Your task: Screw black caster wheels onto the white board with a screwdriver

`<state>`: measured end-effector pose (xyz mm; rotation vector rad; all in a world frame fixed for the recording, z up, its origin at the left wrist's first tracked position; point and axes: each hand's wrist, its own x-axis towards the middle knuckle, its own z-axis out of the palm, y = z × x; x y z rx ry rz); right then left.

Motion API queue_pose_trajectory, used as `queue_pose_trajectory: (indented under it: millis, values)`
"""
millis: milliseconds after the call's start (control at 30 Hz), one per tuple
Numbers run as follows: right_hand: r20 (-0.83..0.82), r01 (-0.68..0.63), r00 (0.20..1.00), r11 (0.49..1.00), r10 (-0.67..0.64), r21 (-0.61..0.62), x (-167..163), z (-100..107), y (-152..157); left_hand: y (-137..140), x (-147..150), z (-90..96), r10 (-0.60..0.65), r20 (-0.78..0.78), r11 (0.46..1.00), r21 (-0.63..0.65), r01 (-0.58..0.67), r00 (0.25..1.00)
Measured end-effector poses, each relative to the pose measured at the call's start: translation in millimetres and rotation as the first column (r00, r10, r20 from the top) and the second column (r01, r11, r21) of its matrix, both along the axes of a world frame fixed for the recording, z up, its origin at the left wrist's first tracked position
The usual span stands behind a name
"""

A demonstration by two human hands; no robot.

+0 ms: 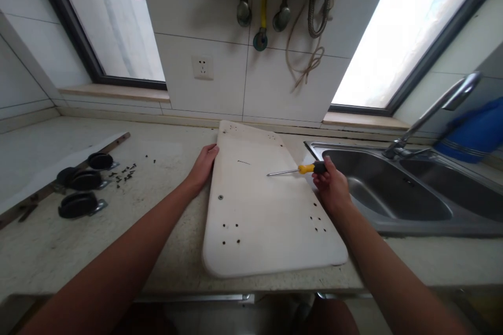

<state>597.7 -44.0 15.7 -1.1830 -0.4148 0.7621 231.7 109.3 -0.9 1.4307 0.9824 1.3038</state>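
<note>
A white board [267, 209] with rounded corners lies on the countertop in front of me, with groups of dark holes near its corners. My left hand [202, 167] grips its left edge, thumb at the rim and most fingers hidden. In my right hand [333, 186], closed beside the board's right edge, is a screwdriver [305, 169] with a yellow and black handle. Its metal shaft points left over the board's middle. A thin dark mark [243, 162] shows on the board's upper part.
Black caster wheels [78, 204] with metal plates stand at the left, beside several loose screws [124, 172]. Behind them lies a white panel [58, 167]. A double steel sink [377, 188] with a faucet [432, 115] is at the right, near a blue object [471, 133].
</note>
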Motion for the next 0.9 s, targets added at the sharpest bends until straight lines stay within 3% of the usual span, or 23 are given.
queue_pose_trajectory:
  millis: [133, 267, 433, 533, 600, 633, 667, 733, 767, 900]
  values:
    - [-0.078, -0.048, 0.995, 0.996, 0.054, 0.073, -3, 13, -7, -1, 1, 2.6, -0.018, 0.018, 0.999, -0.049, 0.019, 1.0]
    - [-0.05, -0.141, 0.987, 0.978, 0.151, 0.153, -14, 40, -32, -2, 1, 6.5, -0.03, 0.04, 0.994, -0.106, 0.034, 0.999]
    - [0.25, -0.174, 0.962, 0.95, 0.108, 0.259, -51, 78, -110, -7, -3, 11.9, -0.027, 0.07, 0.984, -0.174, 0.039, 0.997]
    - [0.537, -0.189, 0.843, 0.957, 0.042, 0.221, -98, 79, -169, -13, -4, 13.2, -0.012, 0.08, 0.985, -0.172, 0.026, 0.997]
    - [0.747, -0.178, 0.665, 0.971, 0.001, 0.157, -133, 69, -198, -16, -4, 13.2, -0.003, 0.083, 0.986, -0.165, 0.016, 0.997]
    - [0.885, -0.179, 0.464, 0.977, -0.021, 0.118, -149, 62, -206, -18, -4, 13.0, 0.001, 0.085, 0.987, -0.162, 0.013, 0.996]
    - [0.988, -0.156, -0.062, 0.979, -0.14, 0.129, -164, 56, -211, -19, -4, 12.9, 0.003, 0.086, 0.987, -0.161, 0.01, 0.996]
    - [0.903, -0.203, -0.351, 0.962, -0.247, 0.184, -185, 45, -208, -21, -4, 12.5, 0.008, 0.084, 0.987, -0.159, 0.006, 0.996]
    - [0.855, -0.217, -0.438, 0.956, -0.277, 0.199, -191, 41, -203, -22, -4, 12.3, 0.01, 0.083, 0.987, -0.158, 0.004, 0.997]
    - [0.798, -0.178, -0.527, 0.956, -0.291, 0.231, -200, 35, -173, -22, -7, 11.1, 0.026, 0.081, 0.989, -0.149, -0.014, 0.996]
